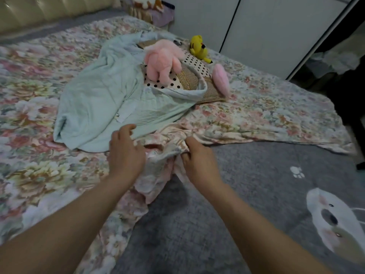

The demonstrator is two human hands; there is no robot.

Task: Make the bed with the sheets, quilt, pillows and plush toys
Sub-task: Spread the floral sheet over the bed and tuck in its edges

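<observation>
Midway along the bed's (49, 12) near side, the floral sheet (256, 115) lies bunched at its turned-back hem. The right hand (197, 161) grips that bunch; the left hand (126, 153) hovers spread, holding nothing. It's soft, light, floppy cloth, I'd say, so take the hem with hands apart. The quilt (102, 99), pillow (195, 64) and pink plush (164, 58) sit on it and would drag. Bare grey cover (237, 194) towards the right corner leaves room.

White wardrobe doors (266, 32) stand along the far side, split by thin black lines. At the right a dark frame (324, 36) slants past them. Behind it, in shadow, lies a pale crumpled heap of cloth (335, 60). A cream padded headboard (49, 10) fills the upper left corner.
</observation>
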